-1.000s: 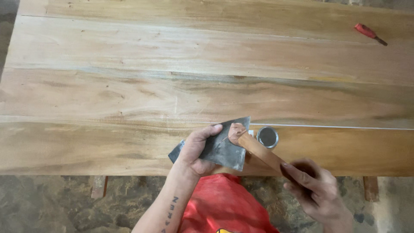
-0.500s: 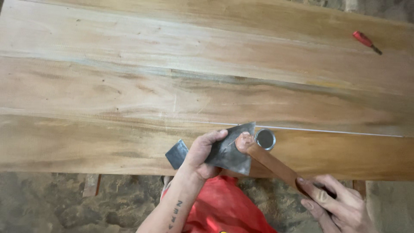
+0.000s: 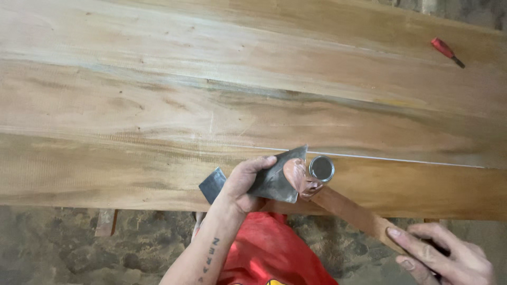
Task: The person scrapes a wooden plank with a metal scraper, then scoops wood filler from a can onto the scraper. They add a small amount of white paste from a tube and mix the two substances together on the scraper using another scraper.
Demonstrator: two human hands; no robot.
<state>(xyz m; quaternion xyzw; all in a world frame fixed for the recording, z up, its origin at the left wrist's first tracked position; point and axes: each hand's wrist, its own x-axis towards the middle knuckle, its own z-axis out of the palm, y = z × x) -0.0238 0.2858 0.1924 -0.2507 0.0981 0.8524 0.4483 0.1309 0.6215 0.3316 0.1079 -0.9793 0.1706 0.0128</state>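
One bench point(image 3: 158, 105) of wide planks. One small round tin point(image 3: 321, 168) on bench near front edge, open, contents not discernible. One red-handled tool point(image 3: 447, 51) at far right, well apart. Left hand point(image 3: 244, 179) clamped on one grey metal scraper blade point(image 3: 277, 179). Right hand point(image 3: 441, 253) closed around one wooden stick point(image 3: 354, 211); stick tip carries reddish-brown putty point(image 3: 298, 177), touching blade just beside tin.
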